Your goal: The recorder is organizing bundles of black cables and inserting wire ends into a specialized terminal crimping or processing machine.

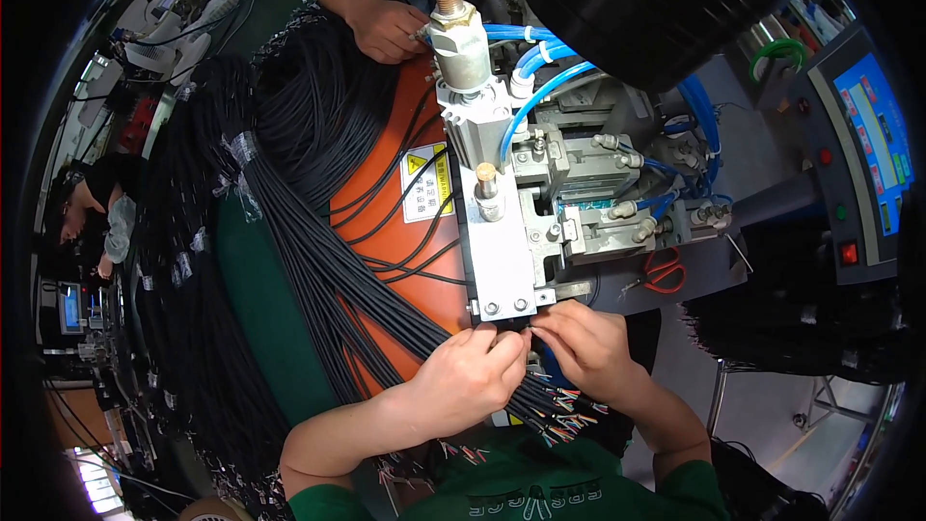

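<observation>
Head view shows the left hand [468,371] and right hand [588,342] meeting at the lower end of the metal press [504,270], fingers curled, tips close together; what they pinch, if anything, I cannot tell. Black cables [386,294] cross the orange panel [444,301] and pass beneath the left hand. Their coloured wire ends [559,415] fan out between the forearms, already free of black sheath. The work seems partway along: many ends look bare, with no fitted connectors discernible. How many cables are left to handle cannot be judged.
</observation>
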Demonstrator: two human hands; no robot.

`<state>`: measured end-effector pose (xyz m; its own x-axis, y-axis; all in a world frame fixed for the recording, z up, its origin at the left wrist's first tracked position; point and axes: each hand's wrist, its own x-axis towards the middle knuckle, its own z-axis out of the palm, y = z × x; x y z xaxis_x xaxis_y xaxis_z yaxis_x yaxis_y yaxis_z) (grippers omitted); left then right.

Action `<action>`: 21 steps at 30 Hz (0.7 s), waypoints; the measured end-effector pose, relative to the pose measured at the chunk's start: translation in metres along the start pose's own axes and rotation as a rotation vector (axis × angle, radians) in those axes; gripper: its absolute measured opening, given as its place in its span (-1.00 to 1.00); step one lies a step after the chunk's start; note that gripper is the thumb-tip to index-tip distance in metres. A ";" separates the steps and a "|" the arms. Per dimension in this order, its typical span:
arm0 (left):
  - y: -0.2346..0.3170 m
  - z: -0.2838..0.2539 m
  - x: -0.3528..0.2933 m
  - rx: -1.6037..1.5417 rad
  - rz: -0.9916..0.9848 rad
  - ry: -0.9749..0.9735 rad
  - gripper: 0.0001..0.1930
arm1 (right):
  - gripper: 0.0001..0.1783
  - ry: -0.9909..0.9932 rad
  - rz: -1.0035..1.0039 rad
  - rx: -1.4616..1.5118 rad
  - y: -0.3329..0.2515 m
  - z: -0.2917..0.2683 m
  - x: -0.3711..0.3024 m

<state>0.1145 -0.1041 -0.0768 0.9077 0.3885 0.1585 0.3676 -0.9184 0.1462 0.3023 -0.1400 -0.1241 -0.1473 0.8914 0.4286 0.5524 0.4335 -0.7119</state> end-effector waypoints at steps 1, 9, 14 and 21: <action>-0.001 0.001 0.000 -0.017 0.001 0.007 -0.72 | -0.84 0.008 -0.038 -0.040 0.001 0.001 0.001; -0.002 -0.007 0.004 -0.053 -0.045 -0.099 -0.70 | -0.91 -0.111 0.274 0.110 -0.002 -0.004 0.002; -0.006 -0.008 -0.005 -0.228 -0.187 0.036 -0.58 | -0.84 -0.062 0.378 0.353 0.012 0.015 -0.010; -0.005 -0.011 -0.025 -0.206 -0.353 0.084 -0.57 | -0.80 -0.011 0.484 0.459 0.008 0.018 -0.012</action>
<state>0.0875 -0.1082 -0.0712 0.7104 0.6895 0.1412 0.5974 -0.6968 0.3970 0.2936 -0.1451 -0.1446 0.0194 0.9998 -0.0030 0.1530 -0.0059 -0.9882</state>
